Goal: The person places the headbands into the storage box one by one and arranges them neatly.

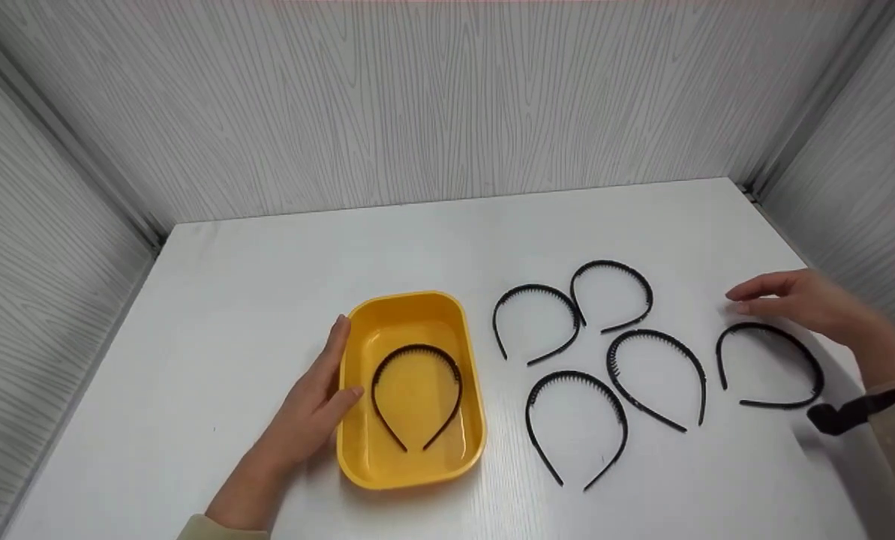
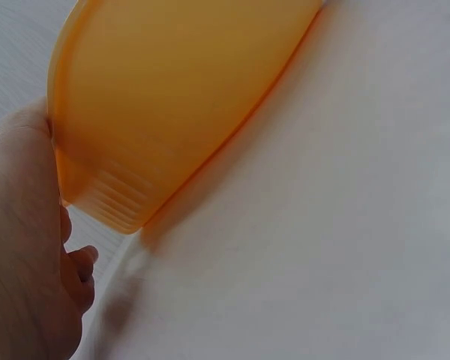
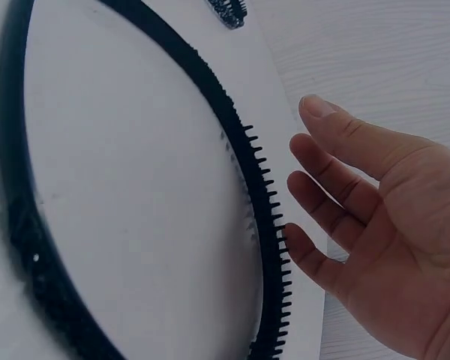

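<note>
Black, arched and toothed, the rightmost headband (image 3: 262, 206) is lying on the white counter (image 1: 267, 285), just nearside of the closer right hand (image 1: 818, 301), the band's open ends pointing near-left along its long axis. That grip is hanging loosely spread, holding nothing; farther left, the left hand (image 1: 313, 397) is pinching a yellow plastic box (image 1: 406, 309).
</note>
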`<state>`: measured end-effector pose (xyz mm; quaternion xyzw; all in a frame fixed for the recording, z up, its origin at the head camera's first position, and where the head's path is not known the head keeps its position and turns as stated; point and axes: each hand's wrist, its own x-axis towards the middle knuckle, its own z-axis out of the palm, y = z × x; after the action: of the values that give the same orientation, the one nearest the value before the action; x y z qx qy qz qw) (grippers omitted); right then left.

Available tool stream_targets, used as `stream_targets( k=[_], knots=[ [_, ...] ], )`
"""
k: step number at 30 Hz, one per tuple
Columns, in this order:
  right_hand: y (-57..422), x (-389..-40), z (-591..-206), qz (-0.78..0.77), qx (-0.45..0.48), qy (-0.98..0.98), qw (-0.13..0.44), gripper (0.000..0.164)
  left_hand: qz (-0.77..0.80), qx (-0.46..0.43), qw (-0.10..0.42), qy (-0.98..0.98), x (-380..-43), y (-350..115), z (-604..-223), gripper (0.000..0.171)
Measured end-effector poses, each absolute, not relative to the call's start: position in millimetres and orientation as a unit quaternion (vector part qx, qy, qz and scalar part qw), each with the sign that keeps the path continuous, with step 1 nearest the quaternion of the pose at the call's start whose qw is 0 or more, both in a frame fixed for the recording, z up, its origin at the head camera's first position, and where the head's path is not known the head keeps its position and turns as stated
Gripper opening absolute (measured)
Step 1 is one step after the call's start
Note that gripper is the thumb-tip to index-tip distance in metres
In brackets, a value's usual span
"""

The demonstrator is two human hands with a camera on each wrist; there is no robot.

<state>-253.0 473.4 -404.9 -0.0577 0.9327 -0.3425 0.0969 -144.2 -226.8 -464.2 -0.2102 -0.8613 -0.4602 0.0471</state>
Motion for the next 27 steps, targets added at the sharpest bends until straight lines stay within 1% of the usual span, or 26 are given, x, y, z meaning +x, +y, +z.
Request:
stream_targets(
  k=[16,21,27],
  knots=[
    [484,-252,-426,-0.377,-0.075,0.915,0.124,0.037,-0.454,-0.215,0.053,-0.863,-144,-227,-465,0.083],
    [489,-251,-427,-0.387,-0.075,0.909,0.135,0.040,-0.452,-0.217,0.056,-0.863,-144,-227,-466,0.083],
    [485,-247,-423,-0.365,-0.085,0.914,0.157,0.038,-0.452,-0.215,0.053,-0.864,-143,-228,-466,0.083]
  ],
)
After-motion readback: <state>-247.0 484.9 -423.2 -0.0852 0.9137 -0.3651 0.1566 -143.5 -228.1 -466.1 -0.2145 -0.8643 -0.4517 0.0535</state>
